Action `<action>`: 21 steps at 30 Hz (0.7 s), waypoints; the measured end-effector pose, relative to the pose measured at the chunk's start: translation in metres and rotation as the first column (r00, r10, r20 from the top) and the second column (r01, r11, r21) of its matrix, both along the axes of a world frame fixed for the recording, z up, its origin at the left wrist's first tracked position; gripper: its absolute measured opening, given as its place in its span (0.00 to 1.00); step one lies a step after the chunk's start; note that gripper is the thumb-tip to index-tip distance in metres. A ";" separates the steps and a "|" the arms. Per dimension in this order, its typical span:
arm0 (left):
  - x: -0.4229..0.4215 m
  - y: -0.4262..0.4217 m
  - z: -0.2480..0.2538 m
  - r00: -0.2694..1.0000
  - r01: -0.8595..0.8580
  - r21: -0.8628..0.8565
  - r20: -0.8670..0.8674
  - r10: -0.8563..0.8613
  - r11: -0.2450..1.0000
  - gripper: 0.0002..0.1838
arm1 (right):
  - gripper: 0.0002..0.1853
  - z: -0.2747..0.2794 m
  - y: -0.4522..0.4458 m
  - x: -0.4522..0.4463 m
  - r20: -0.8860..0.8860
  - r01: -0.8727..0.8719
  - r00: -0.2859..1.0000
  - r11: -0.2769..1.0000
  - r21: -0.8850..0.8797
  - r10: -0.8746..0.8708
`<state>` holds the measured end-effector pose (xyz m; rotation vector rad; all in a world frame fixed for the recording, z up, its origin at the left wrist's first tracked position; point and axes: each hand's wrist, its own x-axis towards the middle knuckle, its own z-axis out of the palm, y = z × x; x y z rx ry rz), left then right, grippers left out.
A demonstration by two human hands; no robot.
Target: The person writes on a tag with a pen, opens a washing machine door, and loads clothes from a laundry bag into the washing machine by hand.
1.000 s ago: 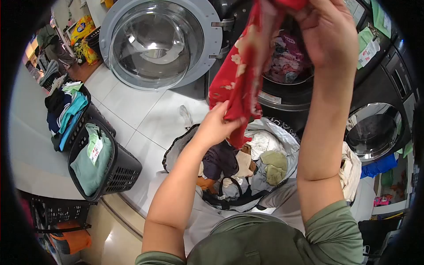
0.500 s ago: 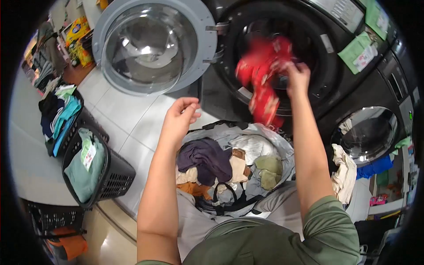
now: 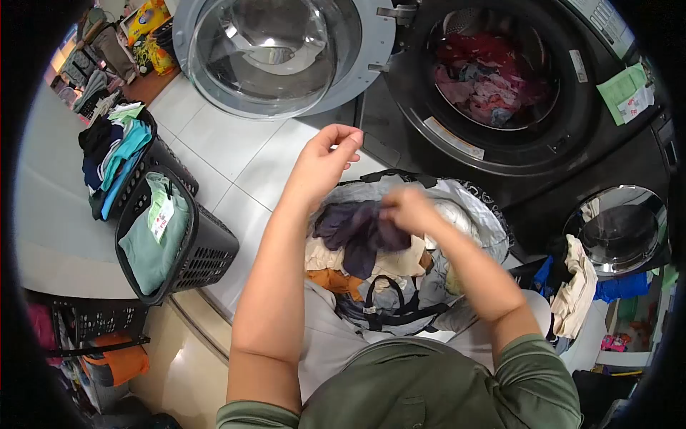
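My right hand (image 3: 411,211), smeared by motion, is in the large laundry bag (image 3: 486,204) between my legs. Its fingers are on a dark purple garment (image 3: 368,239) whose cloth is bunched up at them. My left hand (image 3: 329,161) hovers over the bag's far left rim, thumb and fingers curled together with nothing visible in them. Cream, orange and white clothes (image 3: 332,282) lie around the purple one. Ahead, red and pink clothes (image 3: 493,79) fill the lower part of the front-loading machine's drum (image 3: 550,107).
The machine's round glass door (image 3: 286,93) stands swung out to the left. Black baskets (image 3: 207,250) of folded clothes are on the left floor. On the right are a second machine's round door (image 3: 622,229) and cream clothing (image 3: 575,293). A green tag (image 3: 622,93) hangs on the black front.
The red garment has left my right hand and red clothing now lies in the drum. My right hand has come back down into the bag, onto the purple garment. The view has shifted.
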<state>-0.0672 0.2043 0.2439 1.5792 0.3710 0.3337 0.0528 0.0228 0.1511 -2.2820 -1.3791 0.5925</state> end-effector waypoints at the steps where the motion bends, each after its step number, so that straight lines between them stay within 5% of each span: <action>1: -0.003 -0.003 0.000 0.997 0.063 0.099 0.034 -0.067 0.993 0.23 | 0.11 0.051 -0.002 0.013 0.087 -0.076 0.995 0.961 0.266 0.055; 3: -0.012 -0.011 0.010 0.961 0.239 0.331 0.057 -0.272 0.913 0.35 | 0.12 0.137 -0.006 0.021 -0.083 0.132 0.991 0.849 0.511 -0.104; 5: -0.004 -0.023 -0.004 0.943 0.271 0.378 0.079 -0.323 0.885 0.34 | 0.13 0.170 -0.004 0.033 -0.374 0.315 0.927 0.582 0.749 -0.020; 7: -0.004 -0.027 0.008 0.981 0.079 0.082 0.168 -0.092 0.993 0.30 | 0.12 0.179 -0.004 0.047 -0.108 0.117 0.993 0.628 0.769 -0.051; 9: -0.003 -0.031 0.018 0.973 -0.097 -0.236 0.180 0.142 0.967 0.27 | 0.30 0.176 -0.013 0.052 -0.199 0.200 0.977 0.663 0.722 -0.078; 11: -0.006 -0.027 0.015 0.933 0.184 -0.464 0.360 -0.005 0.866 0.23 | 0.42 0.152 -0.015 0.044 -0.346 0.293 0.938 0.577 0.762 -0.018; 12: -0.008 -0.033 0.016 0.944 0.207 -0.346 0.315 -0.095 0.915 0.22 | 0.55 0.131 -0.014 0.043 0.324 -0.149 0.944 0.797 0.585 -0.061; 13: -0.012 -0.041 0.017 0.950 0.239 -0.224 0.253 -0.181 0.945 0.22 | 0.51 0.117 -0.012 0.006 -0.410 0.054 0.892 0.857 0.513 0.189; 14: -0.007 -0.038 0.002 0.944 0.243 0.006 0.228 -0.238 0.970 0.21 | 0.43 0.087 -0.013 0.006 -0.303 0.036 0.952 0.971 0.236 0.038; 15: -0.009 -0.037 0.009 0.961 0.142 0.320 0.184 -0.208 0.937 0.21 | 0.32 0.080 -0.011 -0.006 -0.494 0.157 0.857 0.840 0.519 0.145; 17: -0.008 -0.030 -0.001 0.979 -0.115 0.550 0.202 0.002 0.827 0.19 | 0.22 0.090 -0.016 0.028 -0.712 0.297 0.699 0.930 0.218 -0.056; 18: -0.011 -0.022 -0.003 0.977 -0.176 0.545 0.196 0.080 0.820 0.18 | 0.18 0.094 -0.020 0.059 -0.706 0.456 0.675 0.873 0.174 -0.212; 19: -0.012 -0.014 -0.004 0.968 -0.240 0.532 0.198 0.157 0.812 0.17 | 0.14 0.101 -0.023 0.086 -0.803 0.691 0.556 0.655 0.305 -0.212; 20: -0.013 -0.007 -0.005 0.949 -0.304 0.429 0.212 0.232 0.851 0.15 | 0.13 0.104 -0.029 0.120 -0.881 0.811 0.472 0.372 0.451 0.040; 21: -0.013 -0.002 -0.005 0.929 -0.351 0.325 0.236 0.284 0.878 0.14 | 0.14 0.100 -0.037 0.161 -0.803 0.810 0.545 0.093 0.578 0.243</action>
